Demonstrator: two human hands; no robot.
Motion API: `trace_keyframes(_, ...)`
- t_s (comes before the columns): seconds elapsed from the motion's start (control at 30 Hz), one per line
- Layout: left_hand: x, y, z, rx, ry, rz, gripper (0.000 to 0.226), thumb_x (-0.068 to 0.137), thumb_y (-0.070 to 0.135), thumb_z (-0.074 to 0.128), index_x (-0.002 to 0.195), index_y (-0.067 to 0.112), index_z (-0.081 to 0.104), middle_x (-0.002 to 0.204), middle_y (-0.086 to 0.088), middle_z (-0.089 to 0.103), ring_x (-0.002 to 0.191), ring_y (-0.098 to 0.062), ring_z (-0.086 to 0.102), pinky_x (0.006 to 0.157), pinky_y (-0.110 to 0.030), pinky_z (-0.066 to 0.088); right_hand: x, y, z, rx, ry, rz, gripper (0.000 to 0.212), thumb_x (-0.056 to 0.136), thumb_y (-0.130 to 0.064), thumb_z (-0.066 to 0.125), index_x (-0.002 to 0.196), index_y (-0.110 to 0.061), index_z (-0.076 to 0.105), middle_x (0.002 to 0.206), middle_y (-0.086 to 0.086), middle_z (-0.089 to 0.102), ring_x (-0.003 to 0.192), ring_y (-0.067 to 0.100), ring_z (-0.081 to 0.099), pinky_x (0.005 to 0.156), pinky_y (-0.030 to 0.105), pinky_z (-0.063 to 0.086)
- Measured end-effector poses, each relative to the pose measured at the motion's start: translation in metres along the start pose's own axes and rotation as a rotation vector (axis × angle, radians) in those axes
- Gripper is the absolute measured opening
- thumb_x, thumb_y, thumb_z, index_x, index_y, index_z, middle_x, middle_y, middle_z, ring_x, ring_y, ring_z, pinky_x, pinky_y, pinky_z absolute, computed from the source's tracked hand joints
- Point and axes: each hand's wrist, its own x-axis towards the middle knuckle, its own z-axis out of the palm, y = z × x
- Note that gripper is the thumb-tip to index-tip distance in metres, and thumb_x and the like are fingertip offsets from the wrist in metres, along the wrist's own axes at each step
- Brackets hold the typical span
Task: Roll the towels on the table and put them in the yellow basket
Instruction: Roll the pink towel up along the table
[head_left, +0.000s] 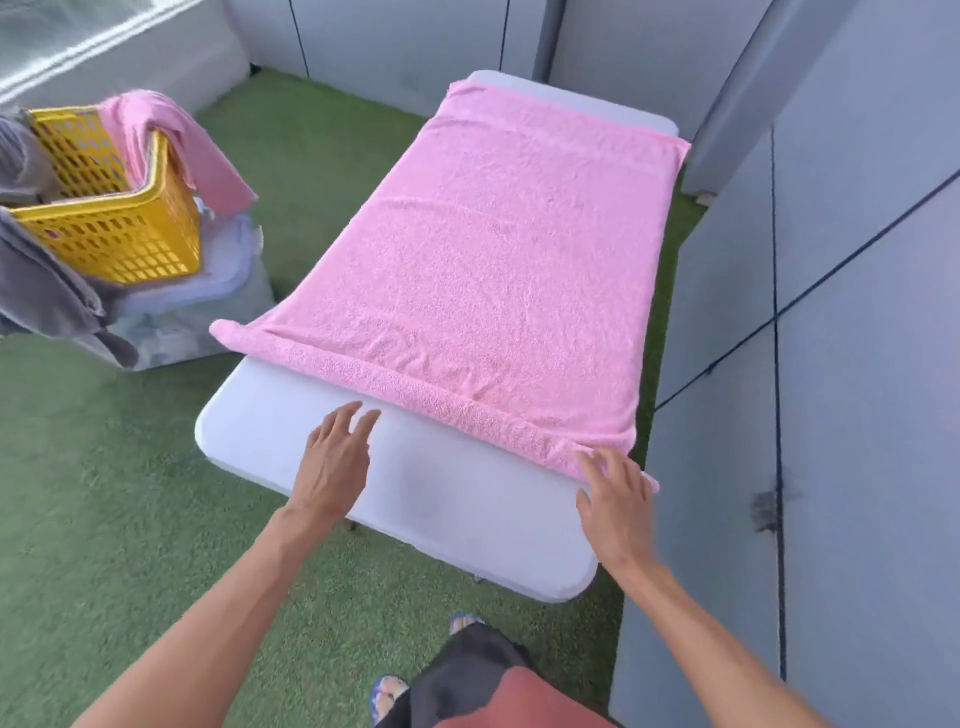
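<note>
A large pink towel (498, 249) lies spread along the white table (447, 499), its near edge turned over into a thin roll. My right hand (615, 493) has straight fingers touching the right end of that roll. My left hand (335, 457) hovers flat over the bare table just short of the roll, fingers spread. The yellow basket (119, 228) stands at the left on a pale bin, with a second pink towel (171, 145) and a grey towel (41, 291) draped over its rim.
Green artificial turf (104, 493) covers the floor around the table. Grey panel walls (857, 312) stand close on the right and behind the table. A pale lidded bin (208, 306) carries the basket. My feet show at the bottom edge.
</note>
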Motion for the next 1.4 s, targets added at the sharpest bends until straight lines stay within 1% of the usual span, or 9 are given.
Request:
trace_keyframes(0.37, 0.080, -0.079, -0.018, 0.093, -0.024, 0.029, 0.065, 0.072, -0.017, 0.063, 0.129, 0.007, 0.045, 0.130, -0.021, 0.044, 0.107, -0.043, 0.048, 0.064, -0.050, 0.053, 0.029, -0.039, 0.032, 0.107, 0.123, 0.157, 0.050, 0.082, -0.006, 0.067, 0.130, -0.013, 0.053, 0.129, 0.008, 0.045, 0.115, 0.028, 0.044, 0.093, 0.044, 0.050)
trace_keyframes(0.53, 0.106, -0.103, -0.017, 0.081, -0.026, 0.139, 0.059, 0.071, -0.019, 0.065, 0.121, 0.008, 0.050, 0.123, -0.016, 0.053, 0.106, -0.039, 0.050, 0.072, -0.049, 0.050, 0.034, -0.036, 0.043, 0.025, 0.127, 0.161, 0.047, 0.079, -0.012, 0.072, 0.124, -0.011, 0.058, 0.125, 0.008, 0.052, 0.113, 0.029, 0.048, 0.095, 0.042, 0.045)
trace_keyframes(0.7, 0.124, -0.117, -0.016, 0.070, -0.064, 0.194, 0.050, 0.072, -0.018, 0.064, 0.114, 0.009, 0.058, 0.111, -0.009, 0.062, 0.101, -0.035, 0.055, 0.075, -0.047, 0.048, 0.045, -0.027, 0.047, 0.019, 0.088, 0.135, 0.040, 0.078, 0.000, 0.063, 0.116, -0.012, 0.061, 0.111, 0.000, 0.059, 0.102, 0.024, 0.055, 0.097, 0.034, 0.037)
trace_keyframes(0.87, 0.145, -0.134, -0.026, 0.072, -0.260, 0.280, 0.033, 0.081, -0.008, 0.065, 0.109, 0.010, 0.067, 0.100, -0.004, 0.067, 0.093, -0.033, 0.062, 0.074, -0.044, 0.048, 0.032, -0.017, 0.031, 0.068, -0.156, 0.162, 0.041, 0.082, -0.002, 0.064, 0.120, -0.017, 0.061, 0.109, -0.005, 0.060, 0.105, 0.019, 0.053, 0.092, 0.028, 0.036)
trace_keyframes(1.0, 0.162, -0.139, -0.038, -0.183, -0.501, 0.132, 0.022, 0.094, 0.010, 0.056, 0.113, 0.018, 0.064, 0.106, 0.001, 0.066, 0.096, -0.019, 0.057, 0.079, -0.030, 0.039, 0.044, -0.006, 0.007, 0.382, -0.441, 0.320, 0.041, 0.095, -0.008, 0.049, 0.133, -0.022, 0.052, 0.126, -0.005, 0.055, 0.122, 0.017, 0.048, 0.102, 0.031, 0.038)
trace_keyframes(1.1, 0.164, -0.144, -0.044, -0.273, -0.354, 0.100, 0.023, 0.085, 0.011, 0.069, 0.108, 0.014, 0.065, 0.104, -0.004, 0.058, 0.093, -0.025, 0.058, 0.077, -0.032, 0.041, 0.058, -0.015, 0.003, 0.621, -0.239, 0.498, 0.040, 0.088, 0.000, 0.057, 0.118, -0.026, 0.056, 0.120, -0.004, 0.054, 0.113, 0.013, 0.051, 0.086, 0.020, 0.039)
trace_keyframes(1.23, 0.136, -0.165, -0.050, 0.003, -0.021, 0.282, 0.024, 0.075, -0.005, 0.073, 0.092, 0.010, 0.065, 0.101, -0.009, 0.052, 0.090, -0.032, 0.047, 0.060, -0.041, 0.048, 0.047, -0.049, 0.016, 0.036, 0.111, 0.483, 0.025, 0.076, 0.000, 0.070, 0.092, -0.020, 0.070, 0.111, 0.001, 0.055, 0.106, 0.026, 0.043, 0.088, 0.035, 0.038)
trace_keyframes(1.33, 0.105, -0.181, -0.040, 0.008, -0.037, 0.333, 0.049, 0.071, -0.010, 0.073, 0.114, 0.009, 0.062, 0.115, -0.010, 0.054, 0.099, -0.032, 0.050, 0.055, -0.039, 0.052, 0.026, -0.076, 0.032, -0.168, 0.105, 0.411, 0.040, 0.072, -0.006, 0.076, 0.110, -0.011, 0.068, 0.115, 0.008, 0.057, 0.106, 0.031, 0.046, 0.088, 0.043, 0.041)
trace_keyframes(1.4, 0.102, -0.189, -0.030, -0.008, -0.035, 0.414, 0.059, 0.074, -0.005, 0.072, 0.129, 0.004, 0.055, 0.127, -0.013, 0.052, 0.113, -0.035, 0.051, 0.074, -0.045, 0.058, 0.018, -0.084, 0.039, -0.137, 0.063, 0.398, 0.057, 0.074, -0.014, 0.075, 0.126, -0.004, 0.057, 0.123, 0.011, 0.054, 0.113, 0.032, 0.046, 0.091, 0.045, 0.049)
